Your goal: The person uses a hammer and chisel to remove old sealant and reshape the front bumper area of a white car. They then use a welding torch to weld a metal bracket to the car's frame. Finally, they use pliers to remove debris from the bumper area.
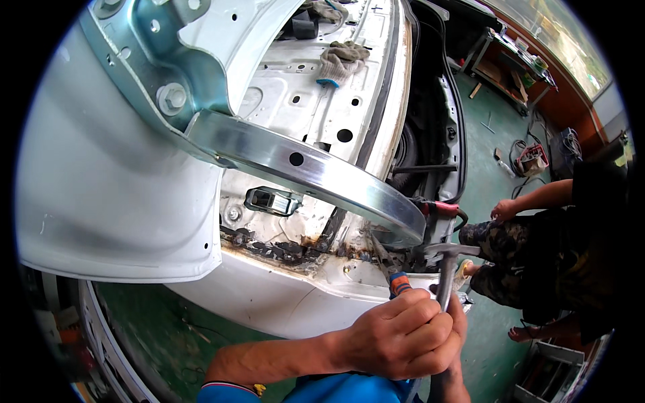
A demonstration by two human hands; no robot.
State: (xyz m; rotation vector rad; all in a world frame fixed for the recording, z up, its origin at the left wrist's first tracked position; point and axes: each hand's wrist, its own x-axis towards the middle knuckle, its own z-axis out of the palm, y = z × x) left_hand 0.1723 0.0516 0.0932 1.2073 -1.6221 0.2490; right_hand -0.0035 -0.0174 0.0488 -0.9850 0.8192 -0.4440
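Lower centre: left hand wrapped round an orange-handled chisel, tip at the rusted seam to work it. Right hand, mostly hidden behind, grips the hammer raised beside. Work gloves parked top centre.

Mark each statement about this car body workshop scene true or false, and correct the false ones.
1. The left hand grips an orange-handled tool. True.
2. A grey metal hammer stands near the hands. True.
3. The knitted grey work glove lies on the green floor. False: it lies on the white car body panel.
4. Another person nearby stands on a ladder. False: a crouching person is on the floor.
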